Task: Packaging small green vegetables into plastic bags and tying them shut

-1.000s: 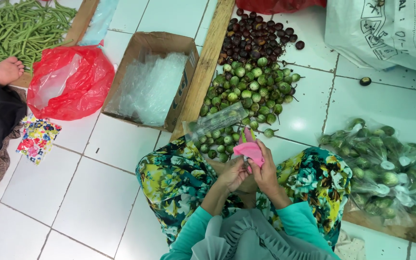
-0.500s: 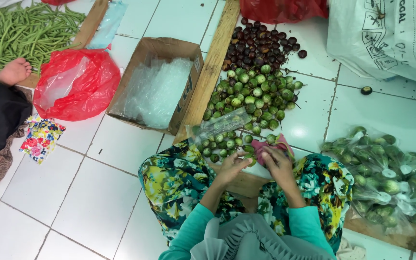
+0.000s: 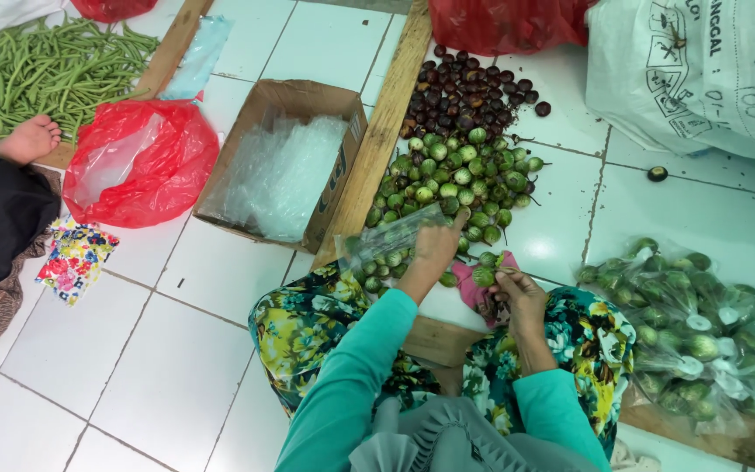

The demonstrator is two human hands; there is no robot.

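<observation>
The clear plastic bag lay at the near edge of the heap of small green eggplants, its mouth toward the heap — held so by the left hand, grip closed on the bag. The right hand, just beside the heap, pinched one green eggplant over a pink cloth — close enough for loading.

a produce seller's sorting floor, market-style: heaps of small green eggplants and dark round fruit lie on white floor tiles, beside long beans, a box of clear bags, red plastic bags, a white sack and bagged eggplants.
</observation>
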